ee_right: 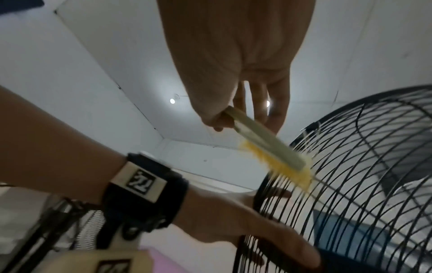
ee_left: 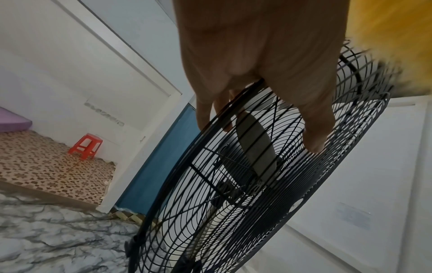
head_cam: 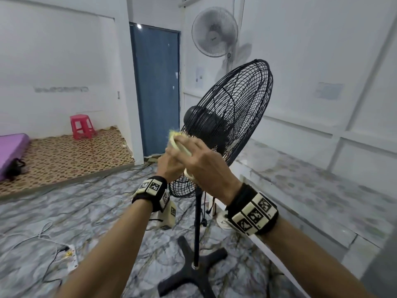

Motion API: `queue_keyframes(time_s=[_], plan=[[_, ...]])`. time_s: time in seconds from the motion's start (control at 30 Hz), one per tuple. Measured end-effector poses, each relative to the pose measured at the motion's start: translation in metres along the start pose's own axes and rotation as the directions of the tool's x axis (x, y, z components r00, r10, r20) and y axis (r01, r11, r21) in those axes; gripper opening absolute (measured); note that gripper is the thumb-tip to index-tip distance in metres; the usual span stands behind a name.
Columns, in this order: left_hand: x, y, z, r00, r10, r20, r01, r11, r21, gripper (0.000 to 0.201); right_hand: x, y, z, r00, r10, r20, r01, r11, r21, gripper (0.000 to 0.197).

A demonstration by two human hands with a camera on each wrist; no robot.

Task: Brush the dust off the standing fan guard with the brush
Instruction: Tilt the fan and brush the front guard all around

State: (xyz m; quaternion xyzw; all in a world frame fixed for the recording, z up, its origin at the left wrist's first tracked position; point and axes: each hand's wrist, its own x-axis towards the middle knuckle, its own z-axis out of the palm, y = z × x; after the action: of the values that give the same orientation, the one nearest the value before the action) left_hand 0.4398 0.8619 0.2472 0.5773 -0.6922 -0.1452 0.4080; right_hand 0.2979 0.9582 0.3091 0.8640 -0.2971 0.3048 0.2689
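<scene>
A black standing fan rises in front of me, its wire guard (head_cam: 236, 108) tilted. My left hand (head_cam: 170, 161) grips the guard's rim near the lower left. In the left wrist view its fingers (ee_left: 210, 114) curl over the rim (ee_left: 177, 166) and the thumb presses the wires. My right hand (head_cam: 204, 160) holds a pale green brush (ee_right: 264, 136) by the handle. The yellow bristles (ee_right: 282, 170) lie against the guard (ee_right: 350, 184) just above the left hand (ee_right: 245, 221). Bristles (head_cam: 174, 134) poke out past my knuckles by the motor housing (head_cam: 206, 123).
The fan's pole ends in a cross base (head_cam: 193, 269) on the marble-pattern floor. A power strip with cables (head_cam: 71, 252) lies at left. A white wall fan (head_cam: 214, 32) hangs behind, beside a blue door (head_cam: 158, 89). Red stool (head_cam: 82, 126), purple mattress (head_cam: 10, 151), raised ledge (head_cam: 300, 190) at right.
</scene>
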Motion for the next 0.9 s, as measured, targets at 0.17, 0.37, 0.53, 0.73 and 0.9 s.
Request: queue_keyframes(time_s=[0.17,0.37,0.53,0.73,0.9], plan=[[0.003,-0.007,0.006,0.997,0.071,0.024,-0.068,0.993,-0.095,0.064,-0.021,0.008,0.012,0.984,0.111,0.137,-0.095,0.989,-0.117,0.053],[0.019,-0.023,0.017,0.995,0.094,0.016,-0.093,0.995,-0.045,0.084,-0.028,0.019,0.005,0.994,0.083,0.067,-0.073,0.988,-0.139,0.056],[0.014,-0.023,0.015,0.991,0.125,-0.044,-0.128,0.989,-0.08,0.106,-0.035,0.03,0.018,0.993,0.087,0.079,-0.081,0.994,-0.075,0.048],[0.016,-0.027,0.016,0.991,0.128,-0.024,-0.13,0.989,-0.069,0.098,-0.028,0.022,0.01,0.999,0.027,-0.036,-0.03,0.995,-0.091,0.056],[0.014,-0.038,0.011,0.985,0.13,0.111,-0.105,0.973,-0.206,0.114,-0.037,0.04,0.008,0.988,0.154,-0.015,-0.154,0.988,0.027,0.054]])
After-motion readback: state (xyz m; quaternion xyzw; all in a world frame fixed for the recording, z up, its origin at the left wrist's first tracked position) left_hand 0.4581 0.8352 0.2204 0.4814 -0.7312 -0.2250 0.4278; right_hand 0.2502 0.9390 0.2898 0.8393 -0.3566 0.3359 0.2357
